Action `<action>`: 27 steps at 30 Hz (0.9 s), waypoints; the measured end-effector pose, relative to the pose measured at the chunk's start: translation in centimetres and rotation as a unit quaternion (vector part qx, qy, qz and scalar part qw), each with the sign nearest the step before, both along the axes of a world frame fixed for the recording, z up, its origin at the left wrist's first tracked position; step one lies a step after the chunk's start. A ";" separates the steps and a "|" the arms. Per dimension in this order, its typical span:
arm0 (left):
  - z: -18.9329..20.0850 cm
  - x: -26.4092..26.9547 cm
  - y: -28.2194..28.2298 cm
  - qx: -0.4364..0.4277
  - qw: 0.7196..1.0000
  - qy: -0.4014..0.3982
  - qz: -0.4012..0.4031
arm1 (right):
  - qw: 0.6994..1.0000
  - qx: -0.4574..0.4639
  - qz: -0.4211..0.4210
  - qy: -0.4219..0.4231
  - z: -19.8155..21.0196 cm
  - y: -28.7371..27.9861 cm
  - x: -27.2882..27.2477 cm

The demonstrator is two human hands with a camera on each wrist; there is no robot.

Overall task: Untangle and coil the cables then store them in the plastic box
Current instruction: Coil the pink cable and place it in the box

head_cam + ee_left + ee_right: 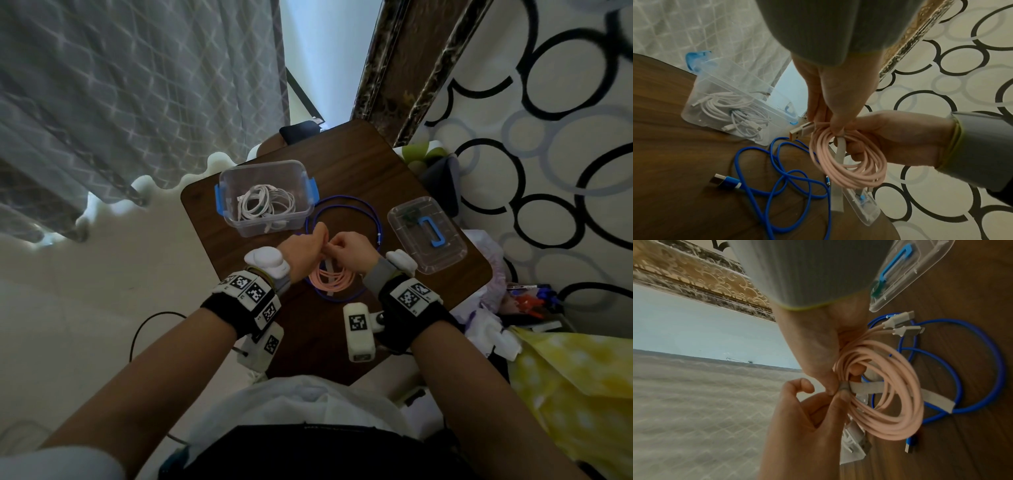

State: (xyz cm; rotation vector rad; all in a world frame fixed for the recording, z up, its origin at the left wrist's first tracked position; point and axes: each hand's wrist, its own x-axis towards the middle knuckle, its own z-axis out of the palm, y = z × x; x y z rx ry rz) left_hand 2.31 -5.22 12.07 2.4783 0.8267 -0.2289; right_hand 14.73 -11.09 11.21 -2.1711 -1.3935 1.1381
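Observation:
Both hands meet above the table's middle and hold a coiled pink cable [329, 278]. My left hand [830, 126] pinches the top of the coil [849, 164], where a grey strap [839, 152] wraps round it. My right hand [836, 382] has its fingers through the coil [890, 394] and grips it at the strap [865, 388]. A blue cable [346, 205] lies in loose loops on the table under the hands. Behind the hands at the left stands the clear plastic box [239, 173], open, with white cables [265, 204] inside.
The box's clear lid [426, 234] with a blue handle lies on the table at the right. The small brown table [363, 164] has a curtain on its left and a patterned wall on its right. Cluttered items lie beyond its right edge.

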 end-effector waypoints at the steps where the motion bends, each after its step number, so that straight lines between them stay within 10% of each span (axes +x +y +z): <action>1: 0.0 0.0 -0.1 0.000 1.000 0.002 0.001 | 1.000 -0.001 -0.005 0.005 -0.1 0.0 0.1; 12: -1.2 -0.7 0.3 -0.102 0.985 -0.112 0.084 | 0.952 0.060 -0.104 0.282 -1.6 -2.5 0.6; 19: -1.2 -0.6 0.8 -0.185 0.971 -0.081 0.129 | 0.972 0.233 -0.012 0.021 -2.1 -2.7 0.2; 27: -1.2 -0.7 0.3 -0.287 0.934 -0.130 0.171 | 0.964 0.256 -0.014 0.075 -2.6 -3.3 1.1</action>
